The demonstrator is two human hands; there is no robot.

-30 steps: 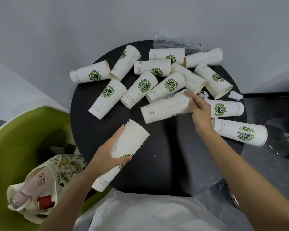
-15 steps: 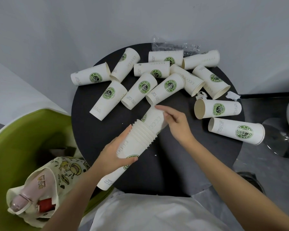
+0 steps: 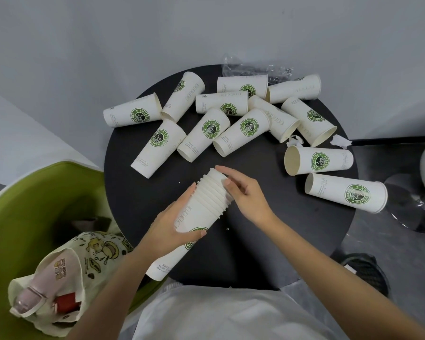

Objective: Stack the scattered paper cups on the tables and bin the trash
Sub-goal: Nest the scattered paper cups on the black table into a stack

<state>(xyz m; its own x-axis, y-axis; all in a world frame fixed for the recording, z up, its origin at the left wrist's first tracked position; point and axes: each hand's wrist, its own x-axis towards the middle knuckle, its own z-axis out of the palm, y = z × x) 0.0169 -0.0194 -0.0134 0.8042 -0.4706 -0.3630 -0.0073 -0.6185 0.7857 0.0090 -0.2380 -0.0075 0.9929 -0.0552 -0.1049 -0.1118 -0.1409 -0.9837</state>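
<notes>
The left hand (image 3: 172,227) has its grip wrapped around a tilted stack of nested white paper cups (image 3: 196,217) over the round black table (image 3: 268,241). The right hand (image 3: 245,192) rests loosely curled at the stack's rim end, fingertips touching it (loose logo cups lie scattered behind).

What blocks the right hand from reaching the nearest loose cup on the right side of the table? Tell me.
Nothing visible does. The right hand rests at the rim end of the stack held by the left hand. Only bare black table lies between it and the cup with its mouth facing the hand.
</notes>
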